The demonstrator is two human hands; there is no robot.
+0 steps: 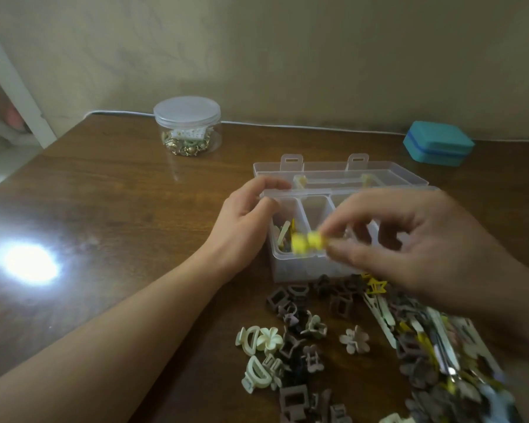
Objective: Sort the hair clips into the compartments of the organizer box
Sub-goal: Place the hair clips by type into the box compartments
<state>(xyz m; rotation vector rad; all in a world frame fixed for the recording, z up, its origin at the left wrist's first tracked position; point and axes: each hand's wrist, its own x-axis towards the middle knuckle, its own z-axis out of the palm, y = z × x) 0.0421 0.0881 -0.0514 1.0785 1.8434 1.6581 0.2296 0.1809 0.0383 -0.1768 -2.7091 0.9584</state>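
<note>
The right hand (409,239) pinches a yellow bow clip (307,243) in its grip over the organizer box (303,270); the left hand (242,221) steadies the box's far-left corner, its fingers curled on the rim. Next, likely a drop into 1 compartment just beneath. Motion blur hides clip details; the pile of clips (333,331) below runs off-frame.

I held a small yellow clip (307,243) above the open clear organizer box (300,270); other clips (306,346) lay before it.
</note>
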